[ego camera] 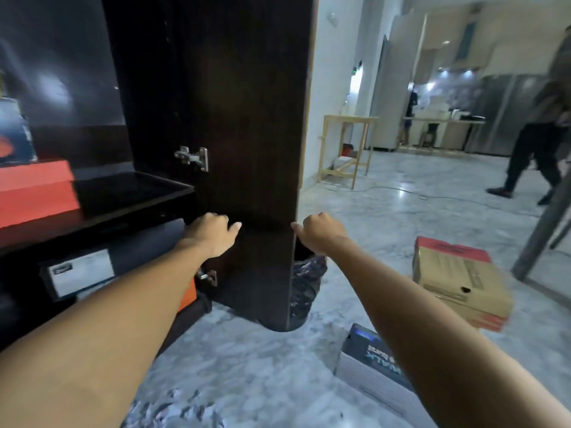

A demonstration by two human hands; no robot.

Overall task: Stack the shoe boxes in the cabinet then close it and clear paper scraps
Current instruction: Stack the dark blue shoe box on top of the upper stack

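Standing open, dark wood-grain cabinet door (247, 134), flat slab, two metal hinges on its inner face. Left hand (213, 233) rests on that inner face, fingers curled, grasping nothing visible; right hand (318, 231) curls round the door's free edge. Left of the door: glossy black shelves with an orange shoe box (34, 189) above, a black labelled box (92, 270) below. Right of the door, on marble floor: brown cardboard box (460, 282), dark printed box (377, 366). Behind the door: crinkled black bag (306, 282).
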